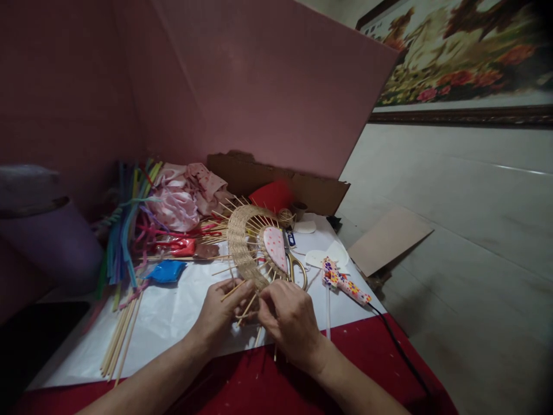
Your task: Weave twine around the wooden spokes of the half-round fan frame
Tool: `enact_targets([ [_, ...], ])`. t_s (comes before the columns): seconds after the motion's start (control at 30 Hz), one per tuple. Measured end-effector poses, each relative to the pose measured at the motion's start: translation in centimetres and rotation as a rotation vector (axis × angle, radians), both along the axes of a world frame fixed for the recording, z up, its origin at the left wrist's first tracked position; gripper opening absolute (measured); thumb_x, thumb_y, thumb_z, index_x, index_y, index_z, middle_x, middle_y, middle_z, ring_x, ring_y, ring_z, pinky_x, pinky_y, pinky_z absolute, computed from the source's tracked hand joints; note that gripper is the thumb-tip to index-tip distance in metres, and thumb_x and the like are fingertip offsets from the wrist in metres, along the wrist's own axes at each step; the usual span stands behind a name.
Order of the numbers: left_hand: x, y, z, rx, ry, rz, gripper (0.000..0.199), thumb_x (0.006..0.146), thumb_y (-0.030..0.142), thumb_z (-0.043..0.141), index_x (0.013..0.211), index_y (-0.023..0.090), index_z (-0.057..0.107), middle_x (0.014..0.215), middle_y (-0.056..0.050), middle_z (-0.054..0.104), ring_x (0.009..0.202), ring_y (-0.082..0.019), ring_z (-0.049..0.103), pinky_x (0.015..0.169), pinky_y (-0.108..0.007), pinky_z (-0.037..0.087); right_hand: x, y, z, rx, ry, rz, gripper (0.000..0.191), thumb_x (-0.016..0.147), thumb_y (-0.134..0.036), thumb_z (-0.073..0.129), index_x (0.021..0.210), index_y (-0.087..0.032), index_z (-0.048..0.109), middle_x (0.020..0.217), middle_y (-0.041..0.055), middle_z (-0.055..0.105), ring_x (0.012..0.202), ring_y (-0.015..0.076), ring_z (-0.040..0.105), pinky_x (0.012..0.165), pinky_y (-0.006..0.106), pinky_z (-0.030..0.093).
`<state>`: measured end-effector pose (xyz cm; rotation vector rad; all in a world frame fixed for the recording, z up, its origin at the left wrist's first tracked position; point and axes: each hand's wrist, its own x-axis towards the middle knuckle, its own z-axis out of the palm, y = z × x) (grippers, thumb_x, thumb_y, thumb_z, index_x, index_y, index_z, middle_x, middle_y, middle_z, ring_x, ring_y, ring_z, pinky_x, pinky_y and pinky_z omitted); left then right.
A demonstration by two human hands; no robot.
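Observation:
Before me is a half-round weaving (pixel 242 245) of tan twine over thin wooden sticks that fan outward. A white half-circle with pink dots (pixel 275 249) sits at its centre. My left hand (pixel 225 302) grips the lower left of the weaving, fingers curled around its sticks. Close by on the right, my right hand (pixel 288 317) is closed at the lower edge, its fingertips pinched where a strand of twine (pixel 248 314) runs between the hands. What exactly lies in that pinch is partly hidden. Gold-handled scissors (pixel 298 272) lie just right of the weaving.
A flower-patterned glue gun (pixel 345 282) with a black cord rests at the right. Loose sticks (pixel 122 337), a blue packet (pixel 167 271), pipe cleaners (pixel 125 225) and pink cloth (pixel 181 196) lie left. Cardboard (pixel 319 196) stands behind; white paper (pixel 181 317) covers the red tablecloth (pixel 242 386).

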<state>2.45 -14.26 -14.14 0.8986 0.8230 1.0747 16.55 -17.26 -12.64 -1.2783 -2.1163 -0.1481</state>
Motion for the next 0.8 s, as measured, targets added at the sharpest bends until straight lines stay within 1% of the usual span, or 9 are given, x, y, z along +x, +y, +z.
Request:
enact_targets([
  [0.13, 0.0, 0.0, 0.2, -0.002, -0.020, -0.022, 0.028, 0.069, 0.036, 0.066, 0.060, 0.012, 0.053, 0.048, 0.003, 0.048, 0.041, -0.007, 0.041, 0.040, -0.020, 0.032, 0.1, 0.1, 0.0, 0.022, -0.016, 0.023, 0.008, 0.079, -0.014, 0.047, 0.072, -0.015, 0.052, 0.068, 0.0032, 0.052, 0.066, 0.0154, 0.047, 0.063, 0.029, 0.035],
  [0.3, -0.1, -0.1, 0.5, 0.015, 0.025, -0.024, 0.032, 0.069, 0.037, 0.066, 0.055, 0.013, 0.050, 0.046, 0.004, 0.046, 0.041, -0.006, 0.040, 0.041, -0.020, 0.032, 0.2, 0.1, 0.0, 0.037, -0.067, 0.047, 0.011, 0.081, -0.016, 0.045, 0.072, -0.015, 0.053, 0.069, 0.0040, 0.053, 0.067, 0.0160, 0.047, 0.063, 0.030, 0.034],
  [0.5, -0.3, -0.3, 0.7, 0.031, 0.159, -0.034, 0.035, 0.072, 0.041, 0.062, 0.054, 0.013, 0.050, 0.044, 0.003, 0.046, 0.039, -0.007, 0.040, 0.039, -0.020, 0.029, 0.2, 0.1, 0.0, 0.066, -0.139, 0.036, 0.015, 0.082, -0.018, 0.044, 0.071, -0.015, 0.054, 0.068, 0.0042, 0.053, 0.066, 0.0164, 0.045, 0.061, 0.030, 0.032],
  [0.67, -0.2, -0.2, 0.9, -0.004, 0.086, -0.079, 0.034, 0.069, 0.037, 0.065, 0.051, 0.013, 0.048, 0.043, 0.004, 0.045, 0.040, -0.007, 0.041, 0.041, -0.020, 0.031, 0.3, -0.1, 0.2, 0.053, -0.156, 0.058, 0.015, 0.082, -0.018, 0.044, 0.073, -0.016, 0.056, 0.070, 0.0048, 0.055, 0.067, 0.0168, 0.046, 0.061, 0.030, 0.032],
  [0.8, -0.1, -0.3, 1.1, -0.008, 0.003, -0.095, 0.032, 0.069, 0.034, 0.065, 0.051, 0.014, 0.047, 0.044, 0.003, 0.046, 0.041, -0.008, 0.044, 0.043, -0.021, 0.034, 0.5, -0.3, 0.2, 0.006, -0.085, 0.085, 0.015, 0.084, -0.019, 0.044, 0.081, -0.016, 0.058, 0.075, 0.0050, 0.057, 0.073, 0.0166, 0.049, 0.065, 0.030, 0.035],
])
